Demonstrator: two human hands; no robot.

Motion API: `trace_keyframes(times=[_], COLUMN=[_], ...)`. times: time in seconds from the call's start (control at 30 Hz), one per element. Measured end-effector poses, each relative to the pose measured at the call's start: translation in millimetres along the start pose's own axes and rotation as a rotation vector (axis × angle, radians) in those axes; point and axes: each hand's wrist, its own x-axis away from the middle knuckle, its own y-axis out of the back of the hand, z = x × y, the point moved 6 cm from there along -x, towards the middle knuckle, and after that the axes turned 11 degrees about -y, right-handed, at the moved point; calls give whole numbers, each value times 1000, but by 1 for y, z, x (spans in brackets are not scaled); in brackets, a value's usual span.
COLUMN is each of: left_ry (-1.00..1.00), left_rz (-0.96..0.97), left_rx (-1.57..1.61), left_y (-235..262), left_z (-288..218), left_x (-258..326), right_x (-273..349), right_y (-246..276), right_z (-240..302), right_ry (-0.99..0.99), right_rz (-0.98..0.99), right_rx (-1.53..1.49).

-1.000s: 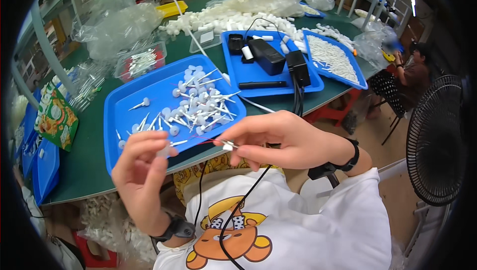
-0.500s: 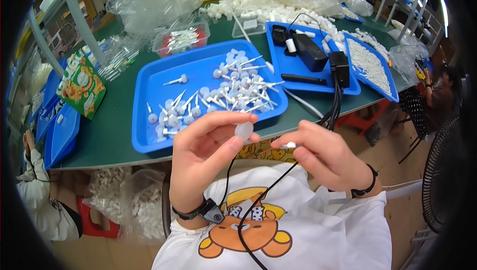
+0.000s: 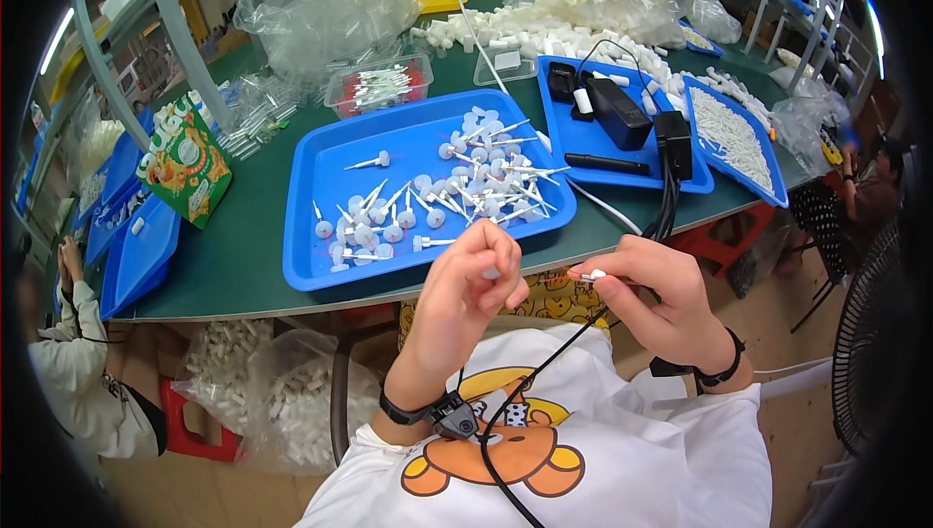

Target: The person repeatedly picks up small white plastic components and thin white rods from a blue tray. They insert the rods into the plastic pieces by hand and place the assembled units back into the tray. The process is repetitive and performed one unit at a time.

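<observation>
Left hand (image 3: 471, 280) is curled shut around a small white cap, right hand (image 3: 646, 300) pinches a thin white pin (image 3: 587, 276) at 3 o'clock from it. I'd line them up slowly before pushing together. Blue tray (image 3: 321, 164) at 12 holds maybe thirty more pins; three more blue trays sit on the worktop (image 3: 248, 256).
</observation>
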Motion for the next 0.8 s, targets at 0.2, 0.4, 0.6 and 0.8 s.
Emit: trace_keyframes(times=[0.2, 0.4, 0.6, 0.8], left_ry=[-65, -321, -346, -343], left_rz=[195, 259, 189, 141], left_rx=[-602, -741, -782, -763], left_y=[-30, -29, -28, -25], left_z=[-14, -14, -17, -17], left_x=[6, 3, 5, 4], right_x=[-1, 1, 1, 3], right_y=[-3, -5, -2, -1], right_z=[-1, 0, 2, 0], right_ry=[-46, -25, -24, -10], right_rz=[38, 89, 84, 22], right_rx=[-68, -73, -78, -77])
